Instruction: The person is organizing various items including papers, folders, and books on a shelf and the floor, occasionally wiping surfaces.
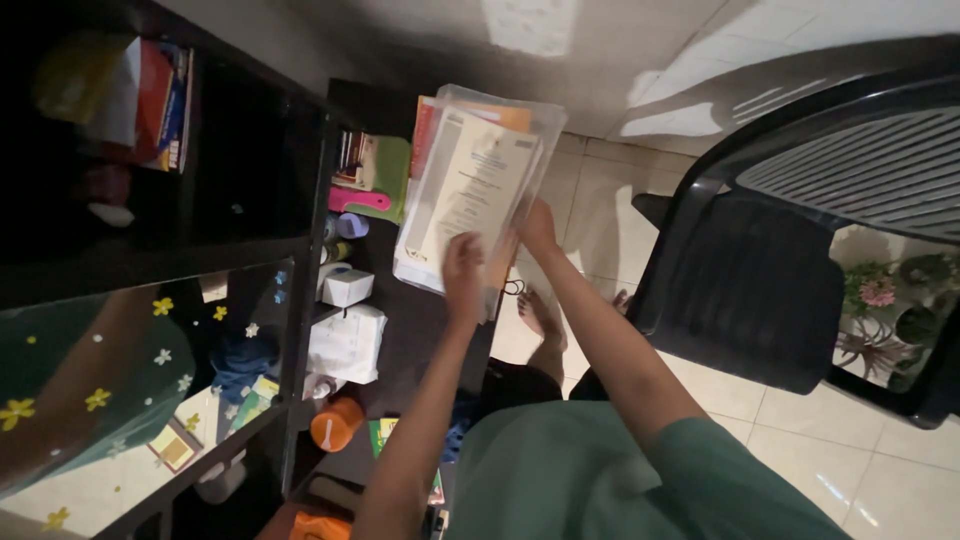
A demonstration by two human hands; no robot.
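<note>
1. The left hand (463,272) is closing its fingers over the lower edge of a clear plastic folder stuffed with white printed papers and orange sheets (478,180), steadying the bundle.
2. The right hand (535,228) is gripping the folder's right lower side, sharing the weight.
3. The folder is hovering above a dark desk (410,330), beside a white box (348,287).
4. A black plastic chair (760,290) is standing right.
</note>
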